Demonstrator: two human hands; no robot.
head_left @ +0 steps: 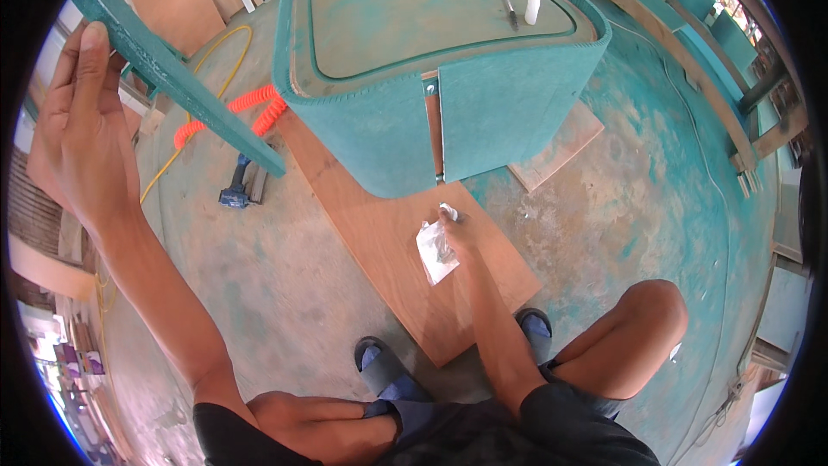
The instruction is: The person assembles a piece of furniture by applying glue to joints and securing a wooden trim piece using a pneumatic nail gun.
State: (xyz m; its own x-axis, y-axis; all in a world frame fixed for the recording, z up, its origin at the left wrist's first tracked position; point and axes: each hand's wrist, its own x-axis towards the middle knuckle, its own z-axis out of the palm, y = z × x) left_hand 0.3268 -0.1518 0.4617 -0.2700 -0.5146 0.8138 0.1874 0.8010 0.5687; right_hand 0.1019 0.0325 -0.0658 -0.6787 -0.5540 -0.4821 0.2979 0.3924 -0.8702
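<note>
My left hand (90, 134) is raised at the upper left, thumb in front, gripping a long teal-painted wooden bar (185, 86) near its upper part. The bar slants down to the right, its lower end near a teal cabinet. Low in front of that cabinet (362, 134), my right hand (459, 231) is closed round a crumpled white plastic bag (436, 252). The cabinet has rounded corners, a ribbed rim, and a narrow vertical gap in its front. On its top lie a dark pen (509, 10) and an upright white squeeze bottle (533, 3).
A brown plywood sheet (388, 250) lies under the cabinet and reaches my feet. Left of it are a blue power tool (236, 185), a coiled orange hose (250, 99) and a yellow hose (177, 155). A wooden rack (690, 60) stands at the right; boards lean behind.
</note>
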